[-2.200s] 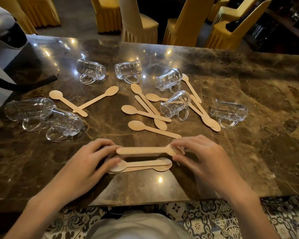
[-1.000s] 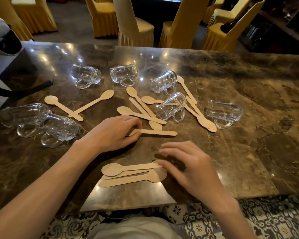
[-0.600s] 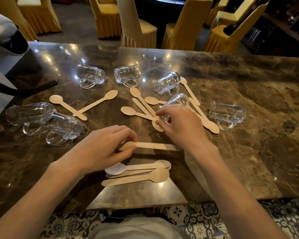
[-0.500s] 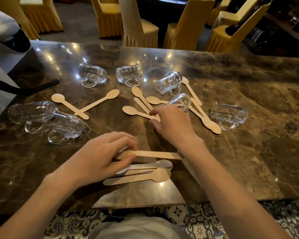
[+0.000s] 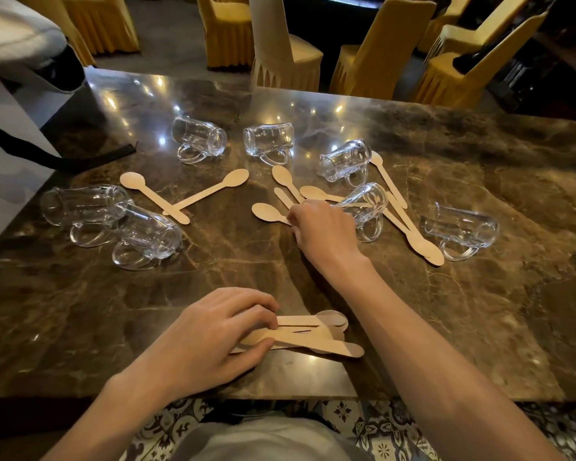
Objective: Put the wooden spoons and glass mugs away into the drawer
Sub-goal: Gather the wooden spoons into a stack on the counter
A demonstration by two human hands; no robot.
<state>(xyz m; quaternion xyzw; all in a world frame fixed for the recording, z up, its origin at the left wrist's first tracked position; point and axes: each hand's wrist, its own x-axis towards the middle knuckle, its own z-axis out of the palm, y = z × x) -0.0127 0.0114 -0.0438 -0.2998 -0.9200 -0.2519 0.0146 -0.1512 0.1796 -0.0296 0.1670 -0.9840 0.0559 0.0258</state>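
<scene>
My left hand (image 5: 210,337) pinches the pile of wooden spoons (image 5: 316,337) at the table's (image 5: 479,327) near edge. They are light, thin and stiff, and slide on the polished stone, so I clamp the handles. Farther out, my right hand (image 5: 323,234) curls over a loose spoon (image 5: 263,210); I cannot tell whether it grips. Beyond, the glass mugs (image 5: 266,139) lie sideways: heavier, slick and breakable, best taken by the handle. No writing shows.

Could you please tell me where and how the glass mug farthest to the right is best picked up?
Probably round its barrel, from above: the mug lies on its side, apart from the others, with its handle low against the table on the near side, leaving little room to hook a finger.
</scene>
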